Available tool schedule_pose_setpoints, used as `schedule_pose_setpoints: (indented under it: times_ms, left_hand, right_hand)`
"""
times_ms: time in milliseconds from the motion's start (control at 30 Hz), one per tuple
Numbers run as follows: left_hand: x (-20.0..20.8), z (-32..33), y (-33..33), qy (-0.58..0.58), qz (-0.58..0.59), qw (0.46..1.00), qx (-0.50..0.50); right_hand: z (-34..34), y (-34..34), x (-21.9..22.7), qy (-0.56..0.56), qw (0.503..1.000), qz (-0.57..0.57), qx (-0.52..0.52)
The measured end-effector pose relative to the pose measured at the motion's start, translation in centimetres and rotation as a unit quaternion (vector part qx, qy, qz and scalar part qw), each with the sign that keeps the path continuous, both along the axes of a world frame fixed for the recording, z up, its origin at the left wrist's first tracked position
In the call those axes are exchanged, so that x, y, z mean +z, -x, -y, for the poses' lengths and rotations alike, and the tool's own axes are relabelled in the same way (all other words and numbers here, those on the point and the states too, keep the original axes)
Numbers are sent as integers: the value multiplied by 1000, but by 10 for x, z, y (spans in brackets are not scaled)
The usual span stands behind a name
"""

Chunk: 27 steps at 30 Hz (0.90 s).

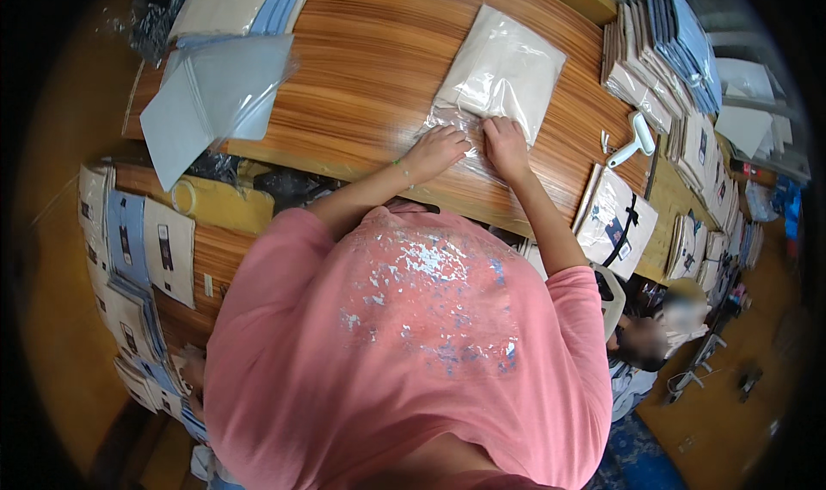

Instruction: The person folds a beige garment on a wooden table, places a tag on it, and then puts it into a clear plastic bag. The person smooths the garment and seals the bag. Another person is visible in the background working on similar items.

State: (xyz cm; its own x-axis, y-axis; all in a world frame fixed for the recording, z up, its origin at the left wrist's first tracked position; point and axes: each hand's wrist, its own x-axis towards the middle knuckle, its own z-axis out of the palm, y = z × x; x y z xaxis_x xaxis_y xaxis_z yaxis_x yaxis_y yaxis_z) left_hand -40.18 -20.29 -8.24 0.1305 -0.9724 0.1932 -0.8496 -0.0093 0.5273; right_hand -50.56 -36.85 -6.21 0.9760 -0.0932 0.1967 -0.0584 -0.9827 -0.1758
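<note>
A folded cream garment (pixel 503 64) lies on the wood-grain table, slightly right of centre, inside a clear plastic bag (pixel 453 117). The bag's loose end faces me and looks crumpled. My left hand (pixel 437 152) has its fingers curled on the left part of that loose end. Close beside it, my right hand (pixel 505 144) pinches the plastic by the garment's near edge. Both hands rest low over the table, and my fingertips partly cover the plastic they hold.
Clear plastic sleeves and pale sheets (pixel 219 94) overhang the table's left edge. A white lint roller (pixel 635 139) lies at the right, near a packed garment with a black strap (pixel 615 219). Stacked bagged garments (pixel 637 64) stand at the far right. Another person (pixel 645 339) is at lower right.
</note>
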Motion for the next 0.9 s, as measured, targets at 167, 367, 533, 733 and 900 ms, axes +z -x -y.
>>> schedule_pose_setpoints:
  times_ms: [167,367,533,733,900]
  left_hand:
    - [7,6,-2,22,98,994,51]
    - [14,15,6,-35,58,997,27]
    - [18,29,5,-28,129,991,36]
    - [18,47,11,-70,163,980,92]
    - [13,39,24,-93,180,972,121]
  right_hand:
    - [-2,-11,29,21,997,77,-24]
    - [19,-20,5,27,992,118,37]
    - [25,-23,27,-118,990,80,-13]
    - [32,-24,34,-147,987,67,4]
    - [29,-26,33,-76,997,24,-6]
